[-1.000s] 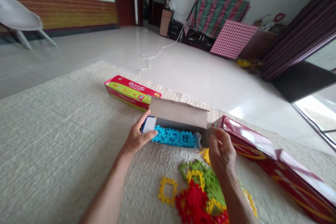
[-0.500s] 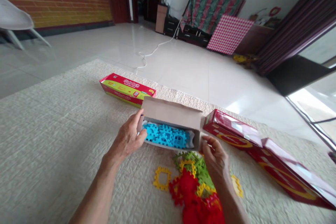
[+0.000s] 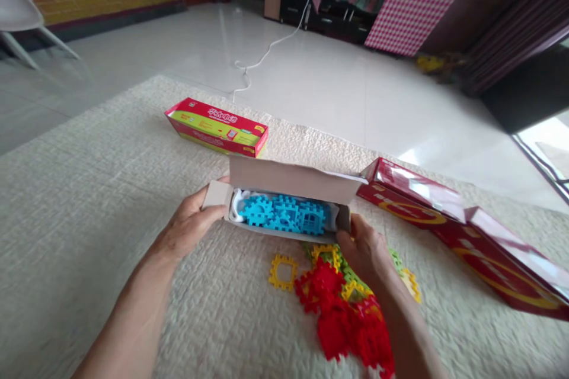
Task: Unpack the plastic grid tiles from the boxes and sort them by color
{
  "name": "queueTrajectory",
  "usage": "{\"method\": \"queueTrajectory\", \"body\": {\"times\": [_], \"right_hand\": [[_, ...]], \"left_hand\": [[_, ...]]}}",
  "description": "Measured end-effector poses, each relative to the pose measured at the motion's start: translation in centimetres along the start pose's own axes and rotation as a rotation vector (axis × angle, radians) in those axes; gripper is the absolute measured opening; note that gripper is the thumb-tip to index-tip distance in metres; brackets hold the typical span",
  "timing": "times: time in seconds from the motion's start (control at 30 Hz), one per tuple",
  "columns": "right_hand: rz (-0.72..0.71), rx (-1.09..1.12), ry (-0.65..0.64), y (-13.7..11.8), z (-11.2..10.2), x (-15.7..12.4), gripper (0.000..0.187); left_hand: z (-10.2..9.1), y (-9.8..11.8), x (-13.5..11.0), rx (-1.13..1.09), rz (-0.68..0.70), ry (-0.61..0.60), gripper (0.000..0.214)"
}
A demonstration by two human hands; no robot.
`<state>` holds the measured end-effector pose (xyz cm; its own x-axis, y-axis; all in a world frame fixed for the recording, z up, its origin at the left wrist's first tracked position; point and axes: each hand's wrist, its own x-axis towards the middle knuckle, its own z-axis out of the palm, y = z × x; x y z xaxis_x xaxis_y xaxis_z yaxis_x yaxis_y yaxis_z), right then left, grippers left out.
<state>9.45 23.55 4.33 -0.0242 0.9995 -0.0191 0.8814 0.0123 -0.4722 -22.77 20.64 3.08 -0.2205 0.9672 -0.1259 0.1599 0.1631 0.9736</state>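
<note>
Left hand point(image 3: 186, 228): the fingers point(image 3: 212, 194) are closed on the left end flap of the cardboard box point(image 3: 288, 179), with the thumb along the near edge of the flap.

Right hand point(image 3: 367, 251): the fingers point(image 3: 343, 226) are closed on the right end of the same box.

The box spans the gap between the two sets of fingers. Its top is open and the long lid flap stands up on the far side. Whether the base rests on the rug point(image 3: 89, 189) cannot be told.

Contents: blue pieces point(image 3: 284, 214), toothed and interlocking, fill the box from end to end. A white liner point(image 3: 235, 204) shows just inside the left fingers.

Just below the right fingers, a loose pile of red, green and yellow pieces point(image 3: 338, 308) lies on the rug. A single yellow frame piece point(image 3: 283, 271) lies beside it, nearer the left fingers.

Beyond the left fingers, well apart, lies a closed red-and-green carton point(image 3: 216, 127). To the right of the right fingers, long glossy red cartons point(image 3: 466, 237) lie end to end. Their contents are not visible.
</note>
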Motion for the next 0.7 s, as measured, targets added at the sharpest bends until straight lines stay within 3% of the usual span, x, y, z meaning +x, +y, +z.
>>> {"method": "queueTrajectory", "body": {"times": [0.2,0.4,0.5,0.6,0.7], "right_hand": [[-0.08,-0.099,-0.058,-0.1,-0.4,-0.2,0.004],[-0.122,-0.048,-0.065,-0.3,-0.6,-0.3,0.011],[-0.155,-0.01,-0.045,-0.3,-0.5,-0.4,0.015],[-0.161,0.029,0.001,-0.5,-0.2,-0.8,0.018],[-0.164,0.087,0.052,-0.6,0.1,-1.5,0.023]], "left_hand": [[-0.2,1.6,-0.3,0.08,-0.047,-0.059,0.047],[0.8,1.9,0.5,0.231,-0.035,0.164,0.045],[0.6,1.9,1.2,0.326,-0.058,0.178,0.044],[0.1,2.4,1.7,0.278,-0.224,0.118,0.047],[-0.3,3.0,1.5,0.105,-0.446,-0.017,0.059]]}}
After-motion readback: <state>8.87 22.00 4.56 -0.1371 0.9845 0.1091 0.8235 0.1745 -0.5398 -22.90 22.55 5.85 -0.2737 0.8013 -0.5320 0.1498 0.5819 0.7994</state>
